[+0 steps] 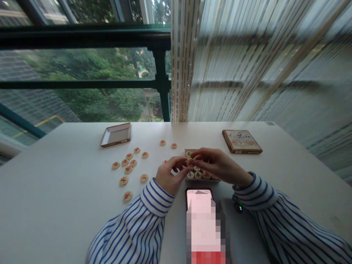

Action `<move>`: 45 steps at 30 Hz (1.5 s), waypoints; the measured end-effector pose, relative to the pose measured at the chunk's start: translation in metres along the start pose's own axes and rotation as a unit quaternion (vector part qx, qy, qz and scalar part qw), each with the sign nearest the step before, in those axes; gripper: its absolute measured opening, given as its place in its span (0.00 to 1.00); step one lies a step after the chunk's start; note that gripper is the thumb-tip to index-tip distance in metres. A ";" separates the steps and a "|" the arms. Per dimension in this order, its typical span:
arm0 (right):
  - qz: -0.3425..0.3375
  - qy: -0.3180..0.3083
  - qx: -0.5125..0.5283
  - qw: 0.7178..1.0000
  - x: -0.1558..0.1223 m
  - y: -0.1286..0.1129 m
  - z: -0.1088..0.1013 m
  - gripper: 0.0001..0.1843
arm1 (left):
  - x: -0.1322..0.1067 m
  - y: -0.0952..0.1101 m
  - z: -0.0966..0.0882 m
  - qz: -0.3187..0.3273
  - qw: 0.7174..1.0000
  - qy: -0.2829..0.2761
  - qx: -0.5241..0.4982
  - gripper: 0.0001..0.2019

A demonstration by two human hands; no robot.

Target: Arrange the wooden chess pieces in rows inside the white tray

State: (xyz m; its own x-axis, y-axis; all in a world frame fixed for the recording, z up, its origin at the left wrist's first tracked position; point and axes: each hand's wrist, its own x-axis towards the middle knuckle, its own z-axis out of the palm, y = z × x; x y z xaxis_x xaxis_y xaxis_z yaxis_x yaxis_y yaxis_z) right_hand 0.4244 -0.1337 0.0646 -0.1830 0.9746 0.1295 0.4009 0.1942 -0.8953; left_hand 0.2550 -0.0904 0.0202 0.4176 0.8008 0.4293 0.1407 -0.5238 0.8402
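Observation:
A xiangqi piece (189, 162) with a red character is pinched between the fingertips of both hands, over the left side of a small box tray (202, 180). My left hand (170, 174) is closed, thumb and forefinger at the piece's left edge. From the other side my right hand (217, 165) grips the same piece with thumb and fingers, covering much of the tray. Several xiangqi pieces with black or red characters lie in rows inside it, such as a black-marked piece (198, 175). Another red piece (165, 162) is partly hidden behind my left hand.
Several loose red-marked pieces (128, 169) lie on the white table (68, 183) to the left. A shallow box lid (117, 135) sits at the back left, a closed decorated box (242, 141) at the back right. A phone (199, 192) and a grey laptop-like slab (242, 234) are near me.

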 end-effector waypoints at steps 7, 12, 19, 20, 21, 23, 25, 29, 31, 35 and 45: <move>-0.018 -0.006 0.000 1.000 0.000 0.003 0.003 0.15 | 0.001 -0.003 0.002 -0.071 0.994 0.013 -0.080 0.11; -0.015 0.008 -0.018 1.000 -0.001 0.003 0.005 0.14 | 0.001 -0.007 0.004 -0.102 0.984 0.019 -0.146 0.10; -0.021 0.026 -0.061 0.998 -0.001 0.003 0.006 0.13 | 0.000 -0.001 0.003 -0.103 0.983 0.011 -0.149 0.09; -0.021 0.029 -0.063 0.997 -0.001 0.004 0.006 0.13 | 0.000 -0.001 0.003 -0.099 0.984 0.006 -0.146 0.09; -0.020 0.030 -0.064 0.997 -0.001 0.004 0.006 0.13 | 0.000 -0.001 0.002 -0.094 0.985 0.002 -0.142 0.09; -0.016 0.031 -0.061 0.998 -0.001 0.004 0.007 0.13 | 0.000 -0.001 0.001 -0.082 0.989 -0.008 -0.125 0.10; -0.010 0.030 -0.062 0.998 -0.001 0.004 0.007 0.13 | 0.000 -0.001 0.000 -0.068 0.993 -0.014 -0.100 0.11; 0.004 0.026 -0.066 0.997 -0.001 0.005 0.007 0.14 | 0.000 0.000 -0.001 -0.050 0.996 -0.018 -0.069 0.13; 0.004 0.023 -0.064 0.998 -0.001 0.005 0.008 0.14 | 0.000 0.000 -0.001 -0.047 0.997 -0.017 -0.066 0.13; -0.005 0.015 -0.064 0.998 -0.001 0.004 0.008 0.14 | 0.000 -0.001 -0.001 -0.053 0.996 -0.019 -0.072 0.12; -0.094 0.017 -0.180 0.979 -0.002 -0.003 0.005 0.09 | -0.001 0.000 0.005 -0.131 0.973 0.015 -0.192 0.11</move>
State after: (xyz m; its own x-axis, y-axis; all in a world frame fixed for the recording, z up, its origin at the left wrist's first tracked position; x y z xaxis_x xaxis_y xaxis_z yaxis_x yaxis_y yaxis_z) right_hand 0.4189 -0.1366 0.0645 -0.2564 0.9196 0.2977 0.6544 0.3918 -0.6467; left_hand 0.2589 -0.0929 0.0181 0.3858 0.9030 0.1891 -0.1094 -0.1587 0.9812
